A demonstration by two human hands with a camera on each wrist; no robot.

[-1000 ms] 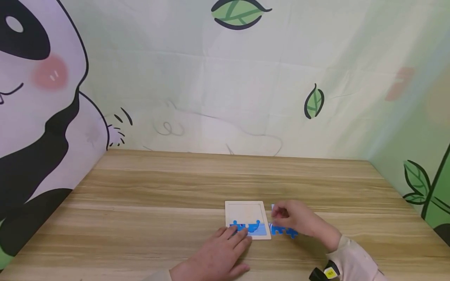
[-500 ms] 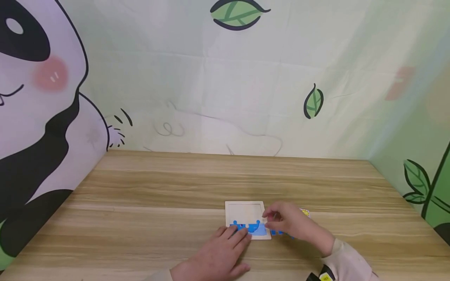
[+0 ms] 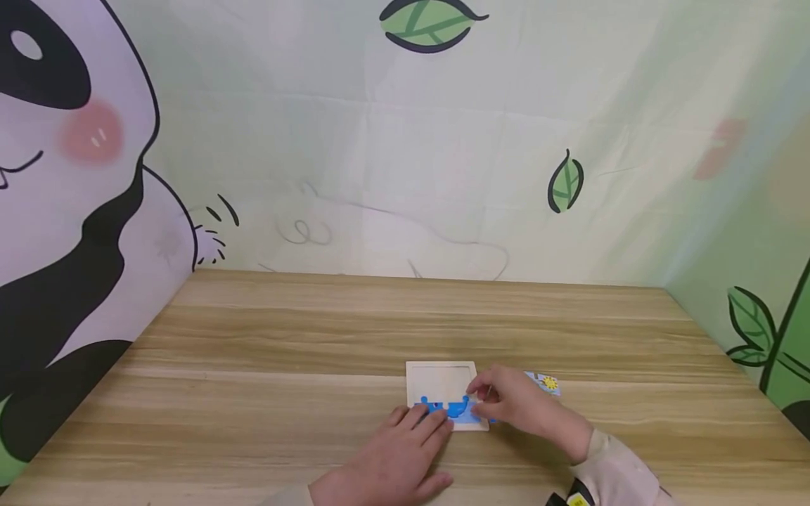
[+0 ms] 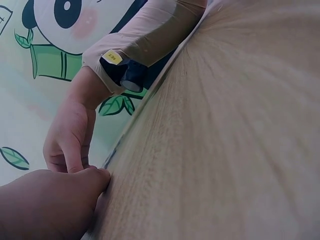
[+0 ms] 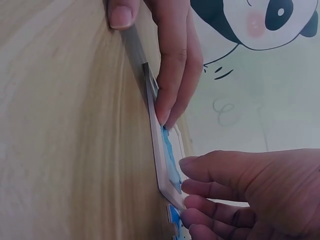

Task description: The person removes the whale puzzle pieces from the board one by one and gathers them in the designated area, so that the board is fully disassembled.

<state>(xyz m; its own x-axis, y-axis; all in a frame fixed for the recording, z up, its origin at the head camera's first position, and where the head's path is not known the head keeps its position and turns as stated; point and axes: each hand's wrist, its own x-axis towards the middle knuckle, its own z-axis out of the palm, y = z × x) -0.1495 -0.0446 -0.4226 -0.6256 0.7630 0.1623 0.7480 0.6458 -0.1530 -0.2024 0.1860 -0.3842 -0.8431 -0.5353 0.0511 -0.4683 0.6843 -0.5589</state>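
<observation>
A square wooden puzzle tray (image 3: 441, 364) lies on the table, with blue puzzle pieces (image 3: 457, 410) along its near side. My left hand (image 3: 395, 450) rests palm down at the tray's lower left, its fingertips on the pieces; in the right wrist view the left fingers (image 5: 171, 85) press on them. At the tray's right edge is my right hand (image 3: 519, 400), thumb and index finger bent toward each other with a gap between the tips. In the right wrist view the right thumb (image 5: 200, 169) is right beside the light blue piece, and no piece shows between the fingertips.
Loose puzzle pieces, one with a yellow sun (image 3: 549, 383), lie right of the tray, partly hidden behind my right hand. The wooden table (image 3: 253, 393) meets a wall printed with a panda (image 3: 95, 133) and leaves.
My right hand has moved left from the loose pieces to the tray's right edge, uncovering the sun piece and covering the nearer blue pieces. My left hand has stayed in place.
</observation>
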